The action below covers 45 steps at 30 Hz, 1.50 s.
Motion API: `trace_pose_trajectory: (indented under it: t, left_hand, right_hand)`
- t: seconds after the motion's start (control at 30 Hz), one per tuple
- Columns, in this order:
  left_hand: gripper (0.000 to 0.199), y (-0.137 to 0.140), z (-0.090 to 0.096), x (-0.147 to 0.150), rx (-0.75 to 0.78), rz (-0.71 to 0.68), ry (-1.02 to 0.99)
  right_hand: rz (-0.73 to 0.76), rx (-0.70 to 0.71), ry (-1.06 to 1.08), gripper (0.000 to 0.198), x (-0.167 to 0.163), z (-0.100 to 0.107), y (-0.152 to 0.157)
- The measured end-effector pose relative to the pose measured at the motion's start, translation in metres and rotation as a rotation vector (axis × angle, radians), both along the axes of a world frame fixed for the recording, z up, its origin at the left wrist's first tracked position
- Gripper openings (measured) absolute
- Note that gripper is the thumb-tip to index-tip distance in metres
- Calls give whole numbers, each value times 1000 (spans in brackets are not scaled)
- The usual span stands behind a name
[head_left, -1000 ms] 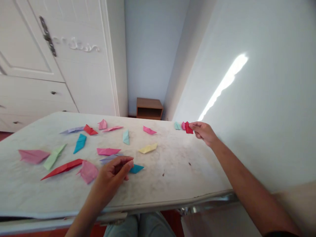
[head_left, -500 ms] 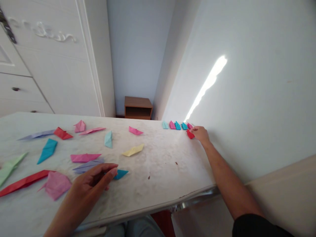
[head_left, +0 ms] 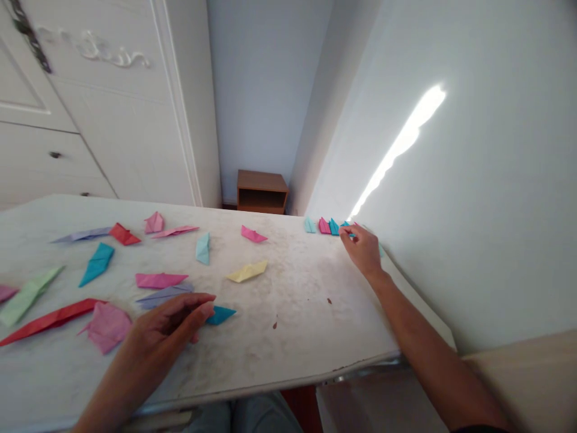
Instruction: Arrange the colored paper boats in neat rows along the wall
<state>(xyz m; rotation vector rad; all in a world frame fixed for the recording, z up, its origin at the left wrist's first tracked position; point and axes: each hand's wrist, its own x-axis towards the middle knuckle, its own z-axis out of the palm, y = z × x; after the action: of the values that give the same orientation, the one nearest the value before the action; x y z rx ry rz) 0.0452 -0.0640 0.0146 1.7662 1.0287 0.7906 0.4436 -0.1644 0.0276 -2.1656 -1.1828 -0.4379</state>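
Beside my left hand (head_left: 169, 328) lies a blue folded-paper boat (head_left: 222, 314). Its left end is pinched at the thumb and fingertips, and its pointed end sticks out to the right. My right hand (head_left: 362, 245) is at the row of small paper boats along the wall, fingers pinched together. The row shows a pale blue boat (head_left: 309, 225), a pink boat (head_left: 324, 226) and a teal boat (head_left: 334, 227). Another blue boat (head_left: 345, 225) is partly covered by the right fingertips. What those fingers hold, if anything, is hidden.
Several folded papers lie across the left of the white table (head_left: 297, 337), among them a yellow boat (head_left: 247, 272), a magenta boat (head_left: 162, 281) and a long red one (head_left: 54, 320). The wall (head_left: 473, 210) bounds the right side. A brown cabinet (head_left: 262, 191) stands beyond.
My right hand has shifted left along the row; the red boat at its fingers is out of sight now. My left hand stays by the blue boat. The view has turned slightly.
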Motion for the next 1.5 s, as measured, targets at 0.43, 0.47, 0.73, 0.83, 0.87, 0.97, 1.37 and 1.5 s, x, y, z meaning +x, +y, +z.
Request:
trace_pose_trajectory:
  t: [0.43, 0.47, 0.73, 0.83, 0.87, 0.97, 1.37, 1.5]
  left_hand:
    - [32, 11, 19, -37, -8, 159, -224]
    - [33, 20, 22, -48, 32, 200, -190]
    - [48, 69, 36, -149, 411, 97, 525]
    - [48, 69, 34, -167, 396, 40, 586]
    - [48, 68, 33, -170, 387, 47, 587]
    - [48, 68, 33, -179, 401, 114, 568]
    - [52, 133, 15, -197, 91, 561, 512]
    - [38, 141, 19, -189, -64, 523, 380]
  right_hand:
    - [656, -180, 106, 44, -80, -21, 16]
    - [647, -187, 122, 45, -79, -21, 16]
    - [680, -209, 184, 43, -78, -22, 17]
    - [645, -211, 223, 41, -77, -22, 16]
    - [631, -208, 238, 40, -77, -23, 16]
    - [605, -203, 268, 38, -75, -26, 15]
    - [496, -312, 297, 44, -70, -26, 18]
    - [475, -337, 321, 44, -70, -26, 19]
